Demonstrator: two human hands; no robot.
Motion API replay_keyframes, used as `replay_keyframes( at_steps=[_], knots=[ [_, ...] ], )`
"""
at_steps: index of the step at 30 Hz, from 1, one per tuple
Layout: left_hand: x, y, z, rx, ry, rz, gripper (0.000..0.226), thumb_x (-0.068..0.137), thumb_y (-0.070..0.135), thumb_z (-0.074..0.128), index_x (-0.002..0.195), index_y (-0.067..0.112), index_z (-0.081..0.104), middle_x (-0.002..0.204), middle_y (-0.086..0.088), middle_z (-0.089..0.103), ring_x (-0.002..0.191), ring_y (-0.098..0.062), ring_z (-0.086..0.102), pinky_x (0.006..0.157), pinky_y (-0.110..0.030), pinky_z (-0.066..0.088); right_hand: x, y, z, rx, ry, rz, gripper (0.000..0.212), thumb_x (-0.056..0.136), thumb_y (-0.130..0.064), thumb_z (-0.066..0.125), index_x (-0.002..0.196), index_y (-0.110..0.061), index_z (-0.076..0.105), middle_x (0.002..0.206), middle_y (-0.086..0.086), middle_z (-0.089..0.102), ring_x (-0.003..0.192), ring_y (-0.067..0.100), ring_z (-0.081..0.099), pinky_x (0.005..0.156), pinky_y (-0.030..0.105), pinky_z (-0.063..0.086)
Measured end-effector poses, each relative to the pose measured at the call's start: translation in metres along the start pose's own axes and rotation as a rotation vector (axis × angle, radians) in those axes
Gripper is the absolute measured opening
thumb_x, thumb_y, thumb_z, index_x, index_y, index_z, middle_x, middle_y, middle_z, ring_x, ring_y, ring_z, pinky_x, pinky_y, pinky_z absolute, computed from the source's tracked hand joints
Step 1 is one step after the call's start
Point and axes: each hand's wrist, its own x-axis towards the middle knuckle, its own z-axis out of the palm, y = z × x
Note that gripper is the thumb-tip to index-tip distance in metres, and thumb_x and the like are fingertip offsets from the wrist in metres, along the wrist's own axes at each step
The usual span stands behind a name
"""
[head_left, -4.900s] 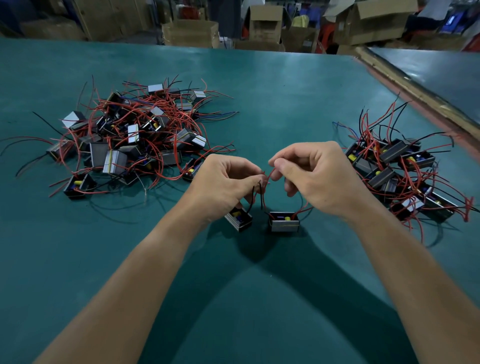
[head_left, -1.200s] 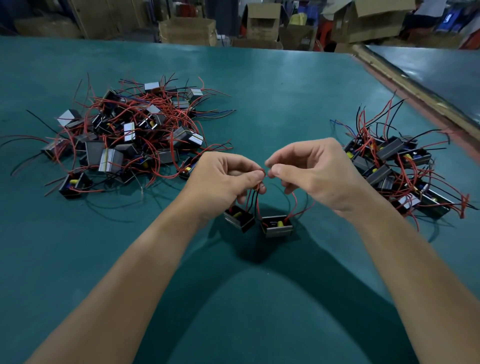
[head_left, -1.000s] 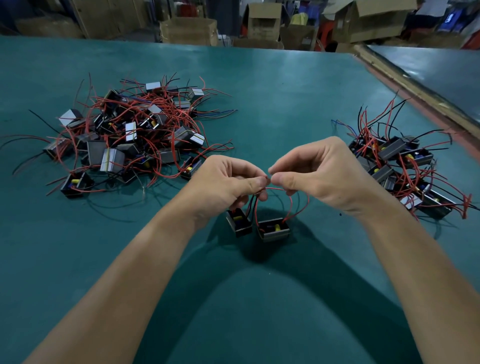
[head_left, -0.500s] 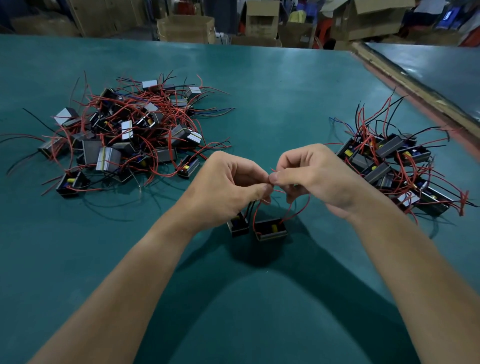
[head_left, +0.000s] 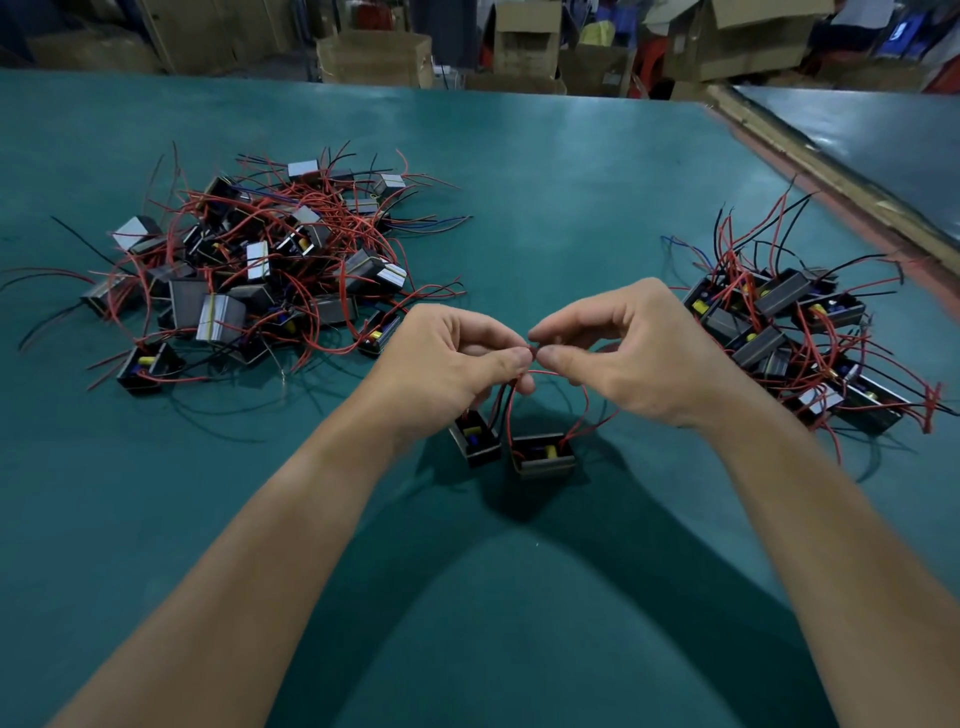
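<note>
Just below both hands, left (head_left: 457, 364) and right (head_left: 623, 353), pinching red wires (head_left: 545, 373), two modules (head_left: 519, 447) rest.

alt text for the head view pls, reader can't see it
A left hand and a right hand meet fingertip to fingertip over a green table, pinching thin red wires that run down to two small black modules. A large tangled pile of similar modules lies left, a smaller pile right; cardboard boxes stand beyond.
</note>
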Motion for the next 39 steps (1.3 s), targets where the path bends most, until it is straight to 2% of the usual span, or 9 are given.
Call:
replay_keyframes(
  at_steps=[2,7,10,15,19,24,28,35,39],
  knots=[
    [0.000,0.001,-0.001,-0.016,0.001,-0.015,0.012,0.090,0.001,0.065,0.079,0.005,0.070,0.059,-0.002,0.070,0.038,-0.008,0.032,0.038,-0.015,0.027,-0.001,-0.001,0.000,-0.035,-0.015,-0.007,0.008,0.085,-0.014,0.076,0.081,-0.020,0.079,0.069,-0.004,0.074,0.058,-0.001,0.059,0.059,0.021,0.050],
    [0.000,-0.001,0.000,0.047,0.008,0.019,0.009,0.088,0.001,0.068,0.080,0.002,0.072,0.058,-0.002,0.070,0.041,-0.006,0.039,0.042,-0.012,0.030,-0.001,-0.003,0.000,-0.057,-0.012,0.039,0.021,0.089,-0.020,0.072,0.068,-0.016,0.073,0.060,0.011,0.065,0.053,0.014,0.051,0.053,0.041,0.046],
    [-0.001,-0.002,0.002,0.099,0.021,0.073,0.008,0.087,-0.002,0.068,0.080,-0.002,0.071,0.058,-0.001,0.069,0.042,0.001,0.056,0.048,-0.007,0.040,0.001,-0.006,0.004,-0.010,-0.029,0.134,0.028,0.090,-0.016,0.069,0.063,-0.009,0.067,0.056,0.015,0.059,0.051,0.017,0.049,0.049,0.038,0.043],
    [-0.001,-0.005,0.002,0.274,0.043,0.161,0.009,0.086,0.002,0.069,0.079,0.006,0.074,0.065,-0.002,0.073,0.057,-0.004,0.067,0.060,-0.018,0.050,0.004,-0.002,0.013,0.223,-0.052,0.349,0.036,0.095,-0.012,0.062,0.059,-0.007,0.061,0.047,-0.004,0.055,0.041,0.008,0.046,0.042,0.022,0.043],
    [-0.001,-0.002,0.002,0.173,0.043,0.108,0.010,0.088,0.000,0.067,0.081,-0.003,0.073,0.057,0.002,0.069,0.041,0.002,0.055,0.047,-0.007,0.039,0.003,-0.002,0.011,0.160,0.045,0.166,0.017,0.088,-0.008,0.072,0.071,-0.003,0.069,0.057,0.005,0.066,0.049,0.013,0.054,0.051,0.032,0.048],
    [0.000,0.000,0.000,0.035,0.027,-0.034,0.016,0.089,0.002,0.064,0.074,0.005,0.071,0.056,-0.001,0.067,0.041,-0.010,0.032,0.039,-0.016,0.026,-0.001,-0.004,0.006,0.011,0.020,-0.033,0.012,0.081,-0.004,0.076,0.076,-0.015,0.077,0.067,0.001,0.073,0.057,0.014,0.063,0.061,0.030,0.053],
    [0.000,0.001,-0.002,0.011,-0.005,-0.074,0.018,0.088,0.003,0.064,0.072,0.009,0.071,0.057,-0.001,0.068,0.048,-0.016,0.033,0.040,-0.019,0.026,-0.001,-0.004,0.005,-0.087,0.028,-0.047,0.017,0.083,-0.012,0.077,0.075,-0.026,0.078,0.064,-0.005,0.072,0.057,0.012,0.062,0.059,0.027,0.050],
    [0.001,-0.001,-0.002,0.019,-0.023,-0.085,0.020,0.087,0.004,0.066,0.069,0.012,0.072,0.058,-0.002,0.068,0.046,-0.013,0.033,0.041,-0.018,0.024,-0.002,-0.005,0.003,-0.234,-0.023,-0.048,0.013,0.088,-0.018,0.068,0.076,-0.022,0.074,0.065,-0.005,0.069,0.061,0.016,0.062,0.061,0.033,0.050],
    [0.000,-0.006,0.002,0.185,0.026,0.071,0.016,0.085,0.000,0.068,0.072,0.008,0.073,0.059,-0.001,0.070,0.043,-0.002,0.052,0.047,-0.014,0.039,-0.002,-0.007,0.006,-0.315,-0.069,0.022,0.021,0.089,-0.018,0.064,0.069,-0.022,0.067,0.061,-0.002,0.067,0.056,0.014,0.058,0.057,0.031,0.049]
  ],
)
